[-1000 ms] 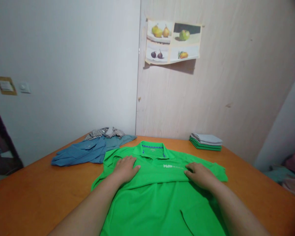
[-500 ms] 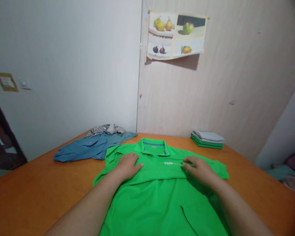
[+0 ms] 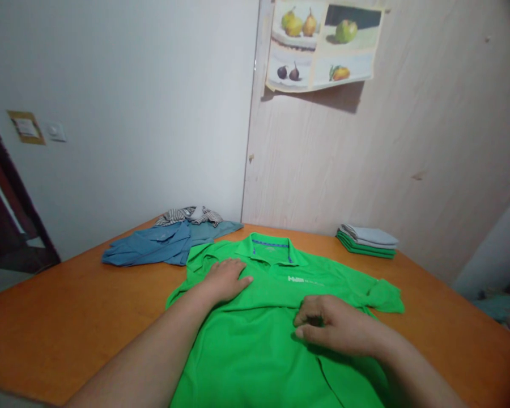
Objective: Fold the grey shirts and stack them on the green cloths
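Note:
A bright green polo shirt point(image 3: 246, 351) lies spread on the orange table, its collar at the far end and white lettering on the chest. A crosswise fold runs below the chest. My left hand point(image 3: 227, 279) rests flat on the left side of the chest, fingers stretched out and thumb apart. Over the middle of the shirt, just below the lettering, is my right hand point(image 3: 334, 323). Its fingers are bent, with a gap between them and the thumb, and no cloth shows in it. Whether its fingertips touch the shirt I cannot tell.
Blue clothes point(image 3: 153, 243) lie loosely at the back left, with a striped garment point(image 3: 189, 215) behind them. At the back right sits a neat stack of folded clothes point(image 3: 368, 241), grey over green. A wall stands behind the table point(image 3: 89, 317).
My right hand has moved from beside the lettering toward me and slightly left, uncovering the lettering's right end. My left hand stays on the chest. The camera view has shifted a little.

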{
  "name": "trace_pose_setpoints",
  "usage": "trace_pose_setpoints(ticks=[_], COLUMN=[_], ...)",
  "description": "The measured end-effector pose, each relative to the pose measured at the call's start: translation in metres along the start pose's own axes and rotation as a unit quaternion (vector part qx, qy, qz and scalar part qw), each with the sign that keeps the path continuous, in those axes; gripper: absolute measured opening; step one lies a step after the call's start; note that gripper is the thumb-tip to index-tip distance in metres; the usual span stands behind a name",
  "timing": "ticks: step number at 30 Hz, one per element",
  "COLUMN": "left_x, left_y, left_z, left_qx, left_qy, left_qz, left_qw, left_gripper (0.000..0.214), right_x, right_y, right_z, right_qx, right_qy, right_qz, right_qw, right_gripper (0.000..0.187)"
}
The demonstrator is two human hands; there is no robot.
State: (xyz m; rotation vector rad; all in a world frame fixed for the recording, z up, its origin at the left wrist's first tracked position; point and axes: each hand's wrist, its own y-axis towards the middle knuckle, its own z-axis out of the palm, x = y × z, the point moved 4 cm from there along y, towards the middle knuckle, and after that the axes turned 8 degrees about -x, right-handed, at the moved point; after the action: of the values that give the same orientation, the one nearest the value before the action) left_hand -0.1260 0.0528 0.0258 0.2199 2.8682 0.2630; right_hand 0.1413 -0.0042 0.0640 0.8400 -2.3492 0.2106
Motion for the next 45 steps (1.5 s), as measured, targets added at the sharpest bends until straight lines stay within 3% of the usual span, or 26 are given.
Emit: trace_pose_setpoints(ticks=[5, 10, 14, 16, 19, 22, 24, 26, 29, 34, 37, 41, 45], left_x=[0.001, 0.001, 0.000, -0.001, -0.003, -0.003, -0.002, -0.002, -0.003, -0.011, -0.016, -0.020, -0.024], left_y=[-0.001, -0.002, -0.003, -0.004, -0.005, -0.004, -0.004, -0.004, -0.005, -0.012, -0.018, -0.024, -0.030], left_z=[-0.002, -0.003, -0.003, -0.003, -0.004, -0.004, -0.004, -0.004, -0.005, -0.012, -0.018, -0.027, -0.033], left_qx=[0.011, 0.019, 0.019, 0.020, 0.022, 0.028, 0.033, 0.038, 0.045, 0.057, 0.059, 0.079, 0.108], left_qy=[0.015, 0.018, 0.013, 0.018, 0.026, 0.026, 0.027, 0.028, 0.030, 0.036, 0.045, 0.047, 0.063], left_qz=[-0.023, -0.030, -0.033, -0.033, -0.031, -0.030, -0.030, -0.030, -0.031, -0.024, -0.002, 0.019, 0.021], left_qw=[1.000, 0.999, 0.999, 0.999, 0.999, 0.999, 0.999, 0.998, 0.998, 0.997, 0.997, 0.996, 0.992], left_gripper=[0.064, 0.067, 0.067, 0.067, 0.067, 0.068, 0.069, 0.070, 0.071, 0.067, 0.063, 0.066, 0.073], right_x=[-0.001, 0.010, 0.016, 0.013, -0.003, -0.026, -0.042, -0.055, -0.065, -0.069, -0.089, -0.122, -0.134], right_y=[-0.012, -0.027, -0.028, -0.022, -0.002, 0.013, 0.017, 0.019, 0.015, 0.004, 0.005, 0.008, 0.010], right_z=[0.004, 0.021, 0.029, 0.025, 0.003, -0.020, -0.026, -0.024, -0.019, -0.019, -0.028, -0.045, -0.054], right_qx=[0.138, 0.283, 0.323, 0.286, 0.093, -0.137, -0.205, -0.184, -0.102, -0.014, -0.067, -0.167, -0.184], right_qy=[0.013, 0.101, 0.181, 0.242, 0.273, 0.156, 0.030, -0.054, -0.102, -0.008, 0.000, -0.104, -0.175], right_qz=[0.030, 0.087, 0.091, 0.101, 0.078, 0.048, 0.054, 0.075, 0.100, 0.147, 0.202, 0.253, 0.261], right_qw=[0.990, 0.950, 0.925, 0.922, 0.954, 0.977, 0.977, 0.979, 0.984, 0.989, 0.977, 0.947, 0.931], right_gripper=[0.026, 0.041, 0.050, 0.054, 0.053, 0.049, 0.043, 0.038, 0.038, 0.040, 0.038, 0.035, 0.033])
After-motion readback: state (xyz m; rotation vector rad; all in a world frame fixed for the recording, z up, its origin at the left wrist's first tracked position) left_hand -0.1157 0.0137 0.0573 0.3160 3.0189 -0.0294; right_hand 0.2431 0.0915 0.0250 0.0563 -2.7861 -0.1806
